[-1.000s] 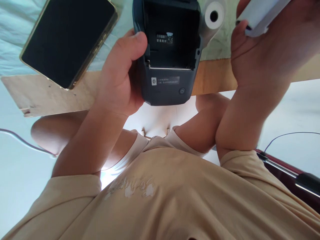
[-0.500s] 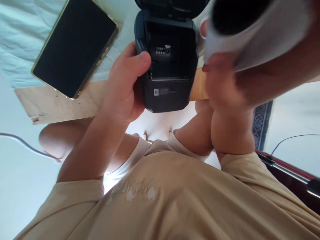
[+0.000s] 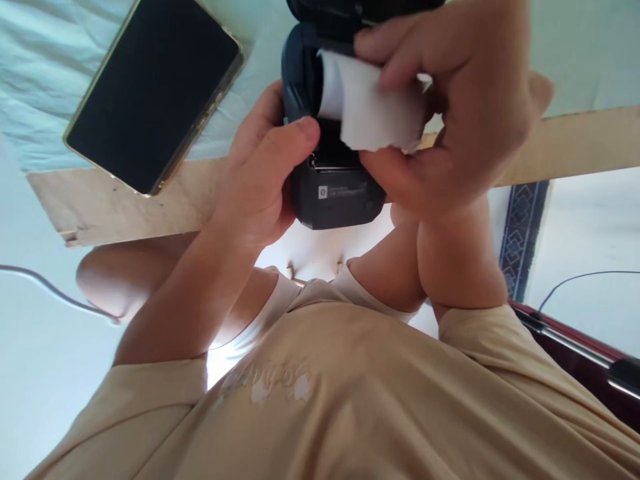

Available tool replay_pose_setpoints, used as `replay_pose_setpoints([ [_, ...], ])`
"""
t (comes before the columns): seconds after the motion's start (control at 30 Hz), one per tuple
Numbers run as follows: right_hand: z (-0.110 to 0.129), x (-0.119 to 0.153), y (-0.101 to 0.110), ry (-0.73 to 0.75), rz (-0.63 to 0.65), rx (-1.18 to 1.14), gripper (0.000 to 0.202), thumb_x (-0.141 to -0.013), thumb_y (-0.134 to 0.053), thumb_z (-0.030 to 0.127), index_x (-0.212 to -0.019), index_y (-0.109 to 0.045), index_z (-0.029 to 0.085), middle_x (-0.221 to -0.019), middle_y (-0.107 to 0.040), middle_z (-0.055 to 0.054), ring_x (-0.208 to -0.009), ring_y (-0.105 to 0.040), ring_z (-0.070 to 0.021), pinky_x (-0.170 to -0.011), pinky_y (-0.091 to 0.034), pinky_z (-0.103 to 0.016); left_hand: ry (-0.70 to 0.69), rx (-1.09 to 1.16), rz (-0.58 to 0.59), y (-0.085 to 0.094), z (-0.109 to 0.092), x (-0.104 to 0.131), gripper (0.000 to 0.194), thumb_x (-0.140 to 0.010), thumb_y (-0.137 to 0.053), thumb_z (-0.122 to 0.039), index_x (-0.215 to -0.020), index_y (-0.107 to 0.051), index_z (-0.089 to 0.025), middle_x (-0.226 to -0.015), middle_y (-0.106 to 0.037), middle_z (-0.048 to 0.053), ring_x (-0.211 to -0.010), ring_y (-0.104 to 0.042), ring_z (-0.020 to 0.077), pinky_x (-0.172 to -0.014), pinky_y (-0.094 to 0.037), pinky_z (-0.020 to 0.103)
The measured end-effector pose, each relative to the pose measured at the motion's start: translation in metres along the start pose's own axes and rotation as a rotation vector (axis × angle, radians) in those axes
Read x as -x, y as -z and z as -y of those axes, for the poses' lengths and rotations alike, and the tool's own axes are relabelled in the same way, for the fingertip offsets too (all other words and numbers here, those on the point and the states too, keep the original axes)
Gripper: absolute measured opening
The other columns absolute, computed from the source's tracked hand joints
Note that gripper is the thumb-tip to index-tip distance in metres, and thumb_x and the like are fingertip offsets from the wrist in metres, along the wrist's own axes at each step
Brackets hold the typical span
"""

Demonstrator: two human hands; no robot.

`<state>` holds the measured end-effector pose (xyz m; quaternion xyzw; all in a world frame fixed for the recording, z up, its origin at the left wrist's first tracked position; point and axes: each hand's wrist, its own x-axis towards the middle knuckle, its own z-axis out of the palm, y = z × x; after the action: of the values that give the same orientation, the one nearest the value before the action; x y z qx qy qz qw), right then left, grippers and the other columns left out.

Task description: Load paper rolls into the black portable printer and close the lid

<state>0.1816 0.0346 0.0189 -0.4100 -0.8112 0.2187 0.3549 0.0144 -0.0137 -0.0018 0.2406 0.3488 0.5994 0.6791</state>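
Observation:
A black portable printer (image 3: 333,200) with its lid raised is gripped along its left side by my left hand (image 3: 265,163), thumb on the upper edge. Over the printer's open compartment, my right hand (image 3: 465,107) pinches a roll of white paper (image 3: 373,107) between thumb and fingers. The loose paper end hangs toward the left, above or partly in the compartment; I cannot tell how deep the roll sits. My right fingers hide part of the lid and the printer's right side.
A dark-screened phone (image 3: 153,93) in a clear case lies on the pale green cloth (image 3: 35,87) to the left. The table's wooden edge (image 3: 115,207) runs across in front of my legs. A white cable (image 3: 60,293) hangs at left, and a patterned dark strip (image 3: 523,240) shows at right.
My right hand has brought the paper roll from the upper right leftward over the printer's compartment, covering its inside. The printer has shifted slightly right in my left hand.

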Motion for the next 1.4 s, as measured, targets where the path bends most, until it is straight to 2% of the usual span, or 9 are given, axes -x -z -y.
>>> replay_pose_setpoints([
  [0.07,0.003,0.000,0.001,0.231,0.004,0.098,0.024,-0.082,-0.053,0.016,-0.101,-0.066,0.021,-0.112,-0.070,0.008,-0.113,-0.069,-0.0059,-0.096,-0.059,-0.021,0.001,-0.011,-0.009,0.000,-0.001,0.000,0.013,-0.086,-0.053,-0.016,-0.097,-0.060,-0.017,-0.080,-0.067,0.002,-0.110,-0.072,0.0228,-0.096,-0.062,0.037],
  [0.13,0.001,0.000,0.000,0.289,-0.006,0.121,0.020,-0.084,-0.051,0.014,-0.098,-0.064,0.021,-0.109,-0.070,0.009,-0.111,-0.068,-0.0041,-0.100,-0.057,-0.022,0.009,-0.022,-0.012,0.000,-0.002,0.000,0.014,-0.087,-0.052,-0.015,-0.099,-0.059,-0.015,-0.080,-0.066,0.002,-0.109,-0.073,0.0235,-0.098,-0.061,0.039],
  [0.4,-0.005,0.000,-0.003,0.357,-0.013,-0.025,0.008,-0.082,-0.056,0.019,-0.088,-0.062,0.018,-0.095,-0.067,0.006,-0.095,-0.064,-0.0037,-0.089,-0.053,-0.023,0.020,-0.020,0.021,0.005,0.001,-0.002,0.019,-0.083,-0.059,-0.022,-0.101,-0.059,-0.016,-0.082,-0.067,0.001,-0.103,-0.073,0.0217,-0.092,-0.062,0.038],
  [0.57,-0.004,0.003,-0.003,0.391,0.054,-0.036,0.014,-0.083,-0.059,0.031,-0.090,-0.066,0.020,-0.104,-0.067,0.003,-0.098,-0.060,-0.0061,-0.091,-0.051,-0.027,0.042,-0.033,0.033,0.009,0.002,-0.005,0.048,-0.064,-0.085,-0.041,-0.099,-0.060,-0.019,-0.080,-0.066,-0.001,-0.082,-0.070,0.0179,-0.068,-0.057,0.028],
  [0.7,-0.008,0.003,-0.002,0.452,0.103,0.005,0.027,-0.085,-0.059,0.044,-0.095,-0.068,0.020,-0.110,-0.064,0.003,-0.104,-0.058,-0.0059,-0.098,-0.050,-0.027,-0.011,-0.081,0.036,0.011,0.003,-0.006,0.048,-0.059,-0.090,-0.030,-0.096,-0.061,-0.019,-0.084,-0.068,-0.001,-0.074,-0.065,0.0111,-0.066,-0.053,0.024],
  [0.8,-0.007,0.003,0.000,0.438,0.063,-0.003,0.032,-0.087,-0.056,0.049,-0.094,-0.068,0.020,-0.109,-0.063,0.002,-0.105,-0.058,-0.0061,-0.100,-0.049,-0.027,-0.045,-0.114,0.065,0.011,0.003,-0.006,0.046,-0.062,-0.087,-0.023,-0.100,-0.061,-0.017,-0.085,-0.069,-0.001,-0.075,-0.065,0.0095,-0.068,-0.055,0.023],
  [1.0,-0.001,0.003,0.006,0.356,0.123,0.056,0.020,-0.089,-0.058,0.033,-0.103,-0.063,0.020,-0.111,-0.062,-0.002,-0.107,-0.059,-0.0090,-0.099,-0.048,-0.030,-0.095,-0.140,0.095,0.013,0.003,-0.007,0.053,-0.059,-0.088,-0.019,-0.103,-0.059,-0.014,-0.088,-0.066,0.001,-0.080,-0.064,0.0100,-0.069,-0.054,0.023],
  [1.23,0.002,0.001,0.011,0.366,0.195,0.129,0.036,-0.091,-0.053,0.048,-0.115,-0.060,0.022,-0.115,-0.058,-0.003,-0.113,-0.057,-0.0095,-0.105,-0.049,-0.034,-0.099,-0.160,0.095,0.016,0.005,-0.007,0.051,-0.062,-0.087,-0.022,-0.103,-0.058,-0.017,-0.087,-0.064,-0.002,-0.080,-0.065,0.0096,-0.072,-0.056,0.025],
  [1.4,-0.009,0.006,0.017,0.174,0.132,-0.058,0.033,-0.088,-0.055,0.049,-0.112,-0.061,0.026,-0.114,-0.057,-0.002,-0.114,-0.056,-0.0114,-0.104,-0.053,-0.033,-0.271,-0.345,0.283,0.030,0.011,-0.016,0.086,-0.062,-0.082,-0.024,-0.134,-0.034,-0.028,-0.129,-0.056,-0.003,-0.108,-0.070,0.0122,-0.091,-0.058,0.030],
])
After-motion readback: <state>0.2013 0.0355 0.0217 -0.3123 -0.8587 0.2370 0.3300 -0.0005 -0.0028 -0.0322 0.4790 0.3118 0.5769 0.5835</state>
